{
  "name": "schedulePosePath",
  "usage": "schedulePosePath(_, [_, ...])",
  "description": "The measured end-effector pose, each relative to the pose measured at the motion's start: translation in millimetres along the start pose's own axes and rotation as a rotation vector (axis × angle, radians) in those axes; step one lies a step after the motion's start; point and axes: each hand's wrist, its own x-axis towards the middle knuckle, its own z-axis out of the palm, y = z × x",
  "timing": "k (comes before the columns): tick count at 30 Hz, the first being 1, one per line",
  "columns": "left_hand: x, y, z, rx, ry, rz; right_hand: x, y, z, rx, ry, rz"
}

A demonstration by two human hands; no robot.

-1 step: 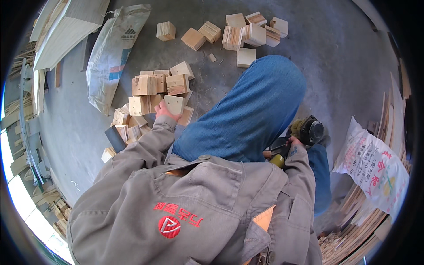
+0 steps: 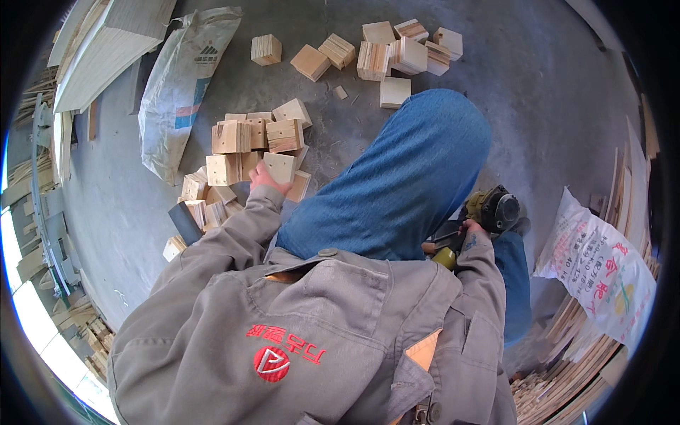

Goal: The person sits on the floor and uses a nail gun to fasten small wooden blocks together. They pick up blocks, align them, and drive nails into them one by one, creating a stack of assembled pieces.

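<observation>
Head view puts the squarish wooden block (image 2: 280, 167) left of centre, without a clear long axis, its lower edge gripped by the nearer left hand (image 2: 265, 179), while the right hand (image 2: 471, 226), well apart right of centre, holds a power tool (image 2: 494, 208).

1. A woodworking workshop, by its contents
2. Smooth grey floor (image 2: 567, 92), strewn with pale square blocks of layered wood (image 2: 373, 60)
3. Long thin brown wooden strips (image 2: 559, 382) heaped at lower right; big pale flat wooden boards (image 2: 117, 57) stacked at upper left
4. An olive-and-black rounded power tool (image 2: 492, 205) among it all
</observation>
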Motion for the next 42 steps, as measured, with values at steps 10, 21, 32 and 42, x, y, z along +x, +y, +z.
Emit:
schedulePosePath(10, [9.3,-17.8,19.2,-0.071,0.079,-0.063,-19.2,-7.5,6.7,-0.008,-0.015,0.021])
schedulePosePath(21, [-0.8,-7.7,9.8,0.065,0.049,0.102,-22.8,-8.1,7.1,-0.017,0.02,0.004])
schedulePosePath(32, [2.7,-11.0,-6.5,0.155,0.035,0.076,-24.4,-5.5,8.9,-0.119,-0.067,-0.041])
schedulePosePath(42, [5.0,19.7,-8.3,0.099,0.004,0.19,9.0,8.3,3.5,-0.136,-0.04,-0.086])
